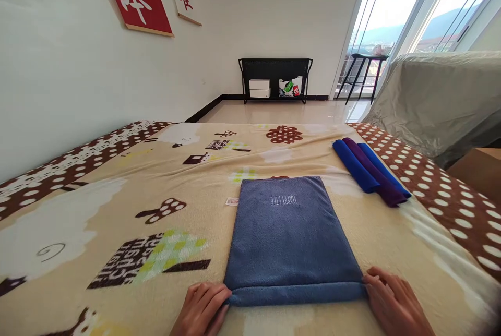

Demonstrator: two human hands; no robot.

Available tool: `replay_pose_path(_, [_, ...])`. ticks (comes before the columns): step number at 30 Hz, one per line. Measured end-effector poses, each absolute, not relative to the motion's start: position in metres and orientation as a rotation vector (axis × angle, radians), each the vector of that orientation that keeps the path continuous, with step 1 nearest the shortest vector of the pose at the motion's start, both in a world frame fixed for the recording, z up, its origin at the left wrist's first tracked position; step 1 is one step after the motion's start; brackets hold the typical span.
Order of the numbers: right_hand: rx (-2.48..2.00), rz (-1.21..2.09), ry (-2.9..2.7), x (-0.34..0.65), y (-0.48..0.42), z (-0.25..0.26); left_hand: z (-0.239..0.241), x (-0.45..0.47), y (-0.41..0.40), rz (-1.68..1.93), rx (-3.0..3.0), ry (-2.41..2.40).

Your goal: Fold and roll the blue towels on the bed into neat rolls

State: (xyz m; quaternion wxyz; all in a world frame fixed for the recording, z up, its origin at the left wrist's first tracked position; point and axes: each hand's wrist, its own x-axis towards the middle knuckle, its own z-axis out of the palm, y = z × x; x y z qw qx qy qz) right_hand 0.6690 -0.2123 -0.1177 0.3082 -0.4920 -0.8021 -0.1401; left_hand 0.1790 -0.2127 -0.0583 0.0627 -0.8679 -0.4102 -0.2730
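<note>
A blue-grey towel (289, 237) with "HAPPY LIFE" stitched near its far end lies flat on the patterned blanket (188, 184). Its near edge is folded over into a narrow strip. At the left corner of that strip, my left hand (203, 304) is closed, fingers pinching the fabric. My right hand (393, 299) grips the right corner in the same way. A small white label sticks out from the towel's left side. Farther off to the right lie several rolled towels (356, 166), blue and purple, side by side.
The blanket has a brown border with white dots. Beyond it stands a black rack (276, 78) with white boxes and a bag. A covered piece of furniture (442, 96), a cardboard box (479, 174) and a black stool (364, 75) are on the right. A wall runs along the left.
</note>
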Motion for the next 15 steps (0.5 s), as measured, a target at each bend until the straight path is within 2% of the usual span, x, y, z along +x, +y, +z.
replay_pose_path(4, [-1.127,-0.512,-2.362,0.677,-0.217,-0.116,-0.068,0.179,-0.220,-0.818,-2.558,-1.331])
replay_pose_path(8, [-1.163,-0.501,-2.415,0.683,-0.219,-0.113,-0.070,0.179,-0.220,-0.871,-2.542,-1.318])
replay_pose_path(12, [-1.238,-0.358,-2.347,0.680,-0.212,-0.111,-0.064,0.182,-0.212,-0.929,-2.523,-1.397])
replay_pose_path(15, [-1.300,-0.117,-2.308,0.675,-0.203,-0.106,-0.063,0.184,-0.208,-0.996,-2.487,-1.548])
